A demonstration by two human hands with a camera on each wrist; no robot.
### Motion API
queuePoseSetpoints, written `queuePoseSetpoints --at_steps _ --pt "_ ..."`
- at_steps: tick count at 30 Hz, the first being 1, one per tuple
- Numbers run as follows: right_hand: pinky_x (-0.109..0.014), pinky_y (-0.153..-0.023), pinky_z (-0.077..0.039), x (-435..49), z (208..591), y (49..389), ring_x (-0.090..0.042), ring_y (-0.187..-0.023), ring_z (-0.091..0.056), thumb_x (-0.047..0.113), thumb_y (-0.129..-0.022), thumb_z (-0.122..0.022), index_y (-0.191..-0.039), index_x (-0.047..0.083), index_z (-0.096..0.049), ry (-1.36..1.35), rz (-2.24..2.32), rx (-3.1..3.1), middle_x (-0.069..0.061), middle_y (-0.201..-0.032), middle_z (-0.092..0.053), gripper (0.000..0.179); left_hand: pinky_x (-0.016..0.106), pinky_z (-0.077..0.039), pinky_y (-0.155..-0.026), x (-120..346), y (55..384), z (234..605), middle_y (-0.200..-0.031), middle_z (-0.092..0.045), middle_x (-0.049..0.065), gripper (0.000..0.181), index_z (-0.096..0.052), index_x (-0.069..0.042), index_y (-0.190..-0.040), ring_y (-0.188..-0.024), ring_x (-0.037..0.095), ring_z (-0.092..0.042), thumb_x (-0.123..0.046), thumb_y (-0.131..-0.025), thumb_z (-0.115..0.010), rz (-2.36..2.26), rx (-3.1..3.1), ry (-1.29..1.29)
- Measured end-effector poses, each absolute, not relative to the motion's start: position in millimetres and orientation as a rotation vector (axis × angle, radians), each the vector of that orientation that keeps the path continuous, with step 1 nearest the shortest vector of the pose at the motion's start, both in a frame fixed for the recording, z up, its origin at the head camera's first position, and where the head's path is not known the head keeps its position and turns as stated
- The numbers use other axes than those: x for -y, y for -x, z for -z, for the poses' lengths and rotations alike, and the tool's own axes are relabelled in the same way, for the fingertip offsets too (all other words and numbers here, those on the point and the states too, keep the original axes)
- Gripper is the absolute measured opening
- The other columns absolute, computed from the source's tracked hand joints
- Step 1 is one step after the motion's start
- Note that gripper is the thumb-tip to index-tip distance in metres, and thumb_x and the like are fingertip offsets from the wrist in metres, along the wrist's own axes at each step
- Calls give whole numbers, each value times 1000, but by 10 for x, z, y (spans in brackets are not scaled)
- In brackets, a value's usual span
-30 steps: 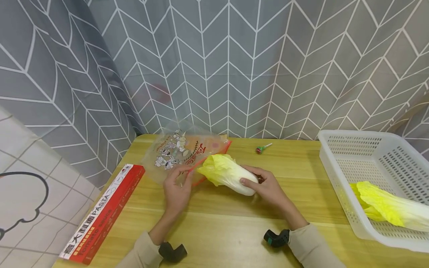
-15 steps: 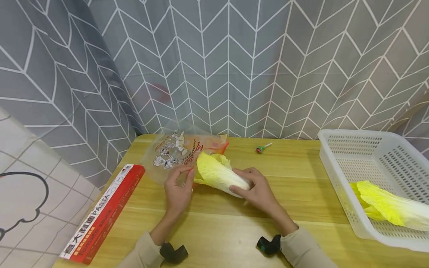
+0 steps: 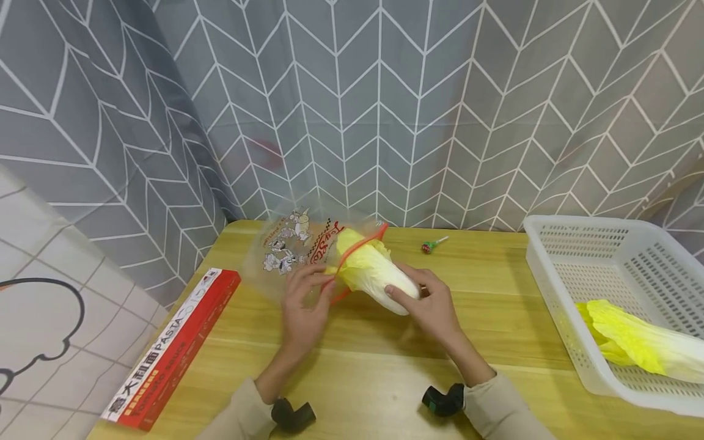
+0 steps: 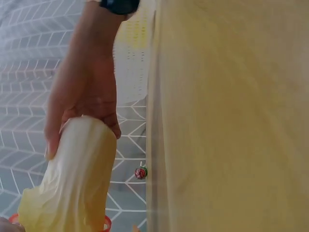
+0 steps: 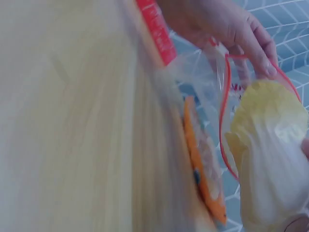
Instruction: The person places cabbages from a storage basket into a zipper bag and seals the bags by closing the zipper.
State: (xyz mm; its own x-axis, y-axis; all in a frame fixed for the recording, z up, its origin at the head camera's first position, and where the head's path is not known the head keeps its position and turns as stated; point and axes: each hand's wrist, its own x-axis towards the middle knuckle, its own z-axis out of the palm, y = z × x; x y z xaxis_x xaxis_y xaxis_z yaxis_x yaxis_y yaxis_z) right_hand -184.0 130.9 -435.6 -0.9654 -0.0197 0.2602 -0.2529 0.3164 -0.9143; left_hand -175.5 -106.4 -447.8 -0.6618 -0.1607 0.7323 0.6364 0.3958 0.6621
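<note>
A cabbage [image 3: 385,287] is held by the R hand [image 3: 437,308], its white base gripped btwn thumb & curled fingers. By the L hand [image 3: 305,311] the red rim [image 3: 357,245] of a clear printed bag [image 3: 297,235] is pinched btwn thumb & fingertips. The cabbage is tilted, w/ its yellow leafy end pointed to approx 10 o'clock; that end is set in the bag's mouth, under the rim, & the base is left outside. Both are held over the mid part of the wood table [image 3: 357,379].

Dirs taken from the held cabbage, head view: bag body spread at 10 o'clock; lollipop [image 3: 428,247] at 2, near the table's back edge; red & white pasta box [image 3: 176,345] laid aslant at 8, well apart; white basket [image 3: 585,235] placed at 3, w/ a 2nd cabbage [image 3: 643,342] laid in it, leaves aimed at 10. A grey curtain [image 3: 407,122] w/ white lines is hung at 12. A black device [image 3: 293,417] is worn at each wrist.
</note>
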Motion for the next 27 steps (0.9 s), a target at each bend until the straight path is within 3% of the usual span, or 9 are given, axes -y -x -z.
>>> queuePoseSetpoints --at_steps 4,12,16,22,27 --pt "-21 -73 -50 -1254 4355 1825 -13 -92 -59 23 -81 -87 -129 22 -72 -144 -1749 2366 -8 -117 -72 50 31 -34 -114 991 1754 4437 -113 -71 15 12 -76 -6 -93 -119 34 -56 2 -84 -78 1320 1894 463" --pt "-26 -77 -44 -1099 4487 1768 -20 -99 -59 21 -72 -93 -126 16 -73 -301 -1493 2244 -11 -107 -69 58 30 -37 -110 923 1733 4495 -115 -71 15 9 -76 -5 -93 -116 32 -58 0 -85 -78 1390 1927 460" --pt "-25 -78 -46 -1132 4587 1776 -19 -98 -59 24 -75 -91 -131 14 -70 -319 -1518 2335 -12 -111 -68 60 31 -37 -110 912 1709 4535 -117 -71 13 7 -76 -6 -94 -118 30 -57 -3 -87 -77 1456 1966 388" --pt "-23 -82 -50 -1306 4719 1797 -20 -105 -58 19 -84 -84 -145 9 -56 -449 -1645 2493 -14 -133 -64 69 28 -37 -110 918 1690 4596 -118 -71 12 10 -76 -6 -97 -119 29 -58 -4 -88 -77 1518 1972 285" --pt "-23 -75 -54 -1344 4720 1798 -17 -94 -63 21 -83 -85 -141 10 -60 -520 -1651 2469 -13 -127 -69 63 24 -38 -109 923 1701 4627 -112 -72 13 10 -76 -6 -98 -116 29 -60 -3 -88 -76 1526 1945 265"
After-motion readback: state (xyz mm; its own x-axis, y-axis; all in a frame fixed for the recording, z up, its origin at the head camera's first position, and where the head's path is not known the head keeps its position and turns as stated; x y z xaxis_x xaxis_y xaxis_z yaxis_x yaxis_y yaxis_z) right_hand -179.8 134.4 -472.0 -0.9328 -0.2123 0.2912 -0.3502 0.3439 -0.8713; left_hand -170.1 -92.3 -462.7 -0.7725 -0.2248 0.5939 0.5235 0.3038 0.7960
